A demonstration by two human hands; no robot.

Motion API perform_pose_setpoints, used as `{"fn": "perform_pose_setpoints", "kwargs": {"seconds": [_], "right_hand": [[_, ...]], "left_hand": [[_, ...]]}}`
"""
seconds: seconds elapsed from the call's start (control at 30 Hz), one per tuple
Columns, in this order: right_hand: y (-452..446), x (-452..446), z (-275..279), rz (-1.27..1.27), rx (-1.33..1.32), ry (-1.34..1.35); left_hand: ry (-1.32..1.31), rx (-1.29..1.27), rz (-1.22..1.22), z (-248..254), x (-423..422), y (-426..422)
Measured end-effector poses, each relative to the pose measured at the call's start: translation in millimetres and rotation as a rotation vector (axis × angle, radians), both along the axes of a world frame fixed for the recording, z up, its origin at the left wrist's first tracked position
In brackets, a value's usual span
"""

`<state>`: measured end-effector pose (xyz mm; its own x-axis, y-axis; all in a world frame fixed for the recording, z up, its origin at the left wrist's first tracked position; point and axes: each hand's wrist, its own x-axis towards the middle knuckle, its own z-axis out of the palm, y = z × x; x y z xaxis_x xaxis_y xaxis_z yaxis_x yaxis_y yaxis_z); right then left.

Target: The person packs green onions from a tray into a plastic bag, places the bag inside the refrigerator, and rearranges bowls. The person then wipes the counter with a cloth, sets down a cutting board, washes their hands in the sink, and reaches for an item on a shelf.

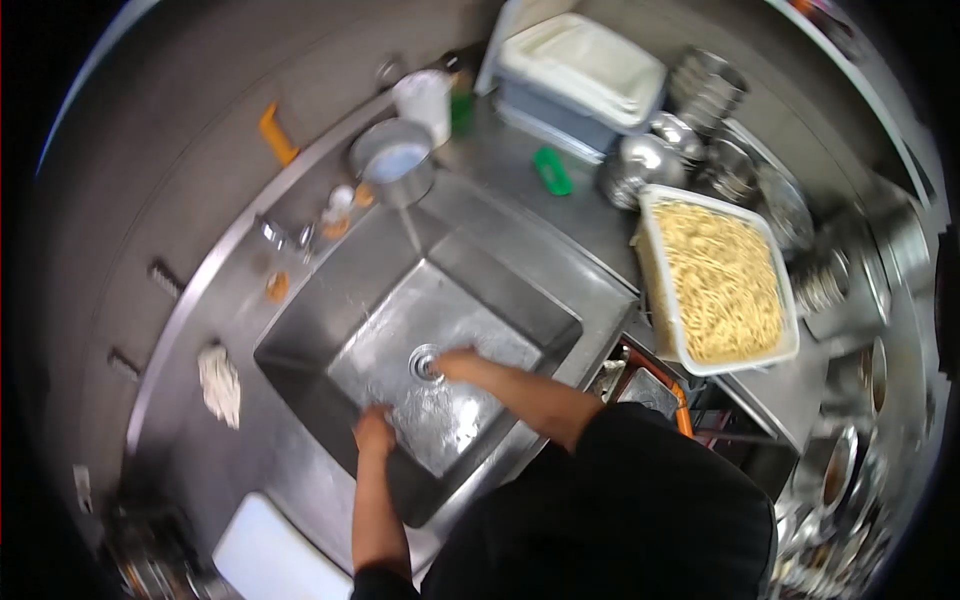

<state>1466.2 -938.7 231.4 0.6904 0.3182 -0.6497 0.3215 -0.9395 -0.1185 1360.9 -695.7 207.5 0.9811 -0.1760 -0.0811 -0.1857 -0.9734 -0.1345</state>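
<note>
Both hands are down inside a steel sink [380, 340] with a wet, shiny bottom. My right hand [455, 364] reaches to the round drain [425, 363], its fingertips at the drain's right edge; its fingers are too small and blurred to read. Near the sink's lower left wall is my left hand [375, 430], beside rippled water on the bottom. Its fingers are blurred too, and nothing can be made out in it. The faucet [285, 235] stands on the rim at the upper left.
A tub of noodles [725, 280] stands at the right. Behind the sink are a metal pot [393, 165], a white container [425, 105] and a lidded bin [575, 90]. A cloth [219, 386] and a white board [275, 555] lie left of the sink.
</note>
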Motion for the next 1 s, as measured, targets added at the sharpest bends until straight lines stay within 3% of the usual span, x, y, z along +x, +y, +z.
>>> {"fn": "perform_pose_setpoints", "kwargs": {"seconds": [0.03, 0.07, 0.13, 0.2, 0.23, 0.27, 0.3, 0.33, 0.4, 0.43, 0.47, 0.53, 0.57, 0.63, 0.67, 1.0], "right_hand": [[-16, -26, -11, -0.116, 0.208, 0.024], [-21, -57, 2, -0.148, 0.217, 0.04], [-30, -89, 38, -0.142, 0.421, 0.14], [-41, -119, 103, -0.113, 0.855, 0.051], [-44, -127, 125, -0.143, 0.851, 0.015], [-44, -133, 144, -0.242, 1.131, 0.244], [-44, -138, 154, -0.329, 1.409, 0.481], [-48, -148, 142, -0.351, 1.409, 0.455], [-51, -168, 73, -0.421, 0.921, -0.11], [-50, -167, 59, -0.452, 0.661, -0.4], [-58, -174, 59, -0.467, 0.645, -0.455], [-60, -223, 39, -0.296, 0.539, -0.818], [-64, -233, 42, -0.309, 0.533, -0.829], [-68, -246, 53, -0.288, 0.627, -0.992], [-69, -247, 53, -0.289, 0.624, -1.003], [-71, -248, 50, -0.285, 0.634, -0.988]], "left_hand": [[0.108, -0.267, 0.083, 11, 3, -6], [0.265, -0.525, 0.178, 26, -14, -12], [0.379, -0.612, 0.19, 64, -33, -28], [0.479, -0.679, 0.187, 98, -43, -38], [0.441, -0.854, 0.15, 107, -51, -39], [0.408, -1.03, 0.115, 113, -59, -40], [0.537, -1.069, -0.019, 115, -56, -33], [0.549, -1.069, -0.05, 106, -61, -34], [-0.176, -0.209, -0.185, 74, -76, -34], [0.233, -0.534, -0.098, 65, -71, -23], [0.276, -0.659, -0.083, 67, -80, -24], [0.347, -0.774, -0.021, 81, -118, -37], [0.414, -0.824, 0.04, 87, -138, -48], [0.482, -0.67, -0.014, 107, -181, -76], [0.285, -0.625, -0.062, 104, -194, -83], [0.139, -0.667, -0.087, 93, -195, -84]]}}
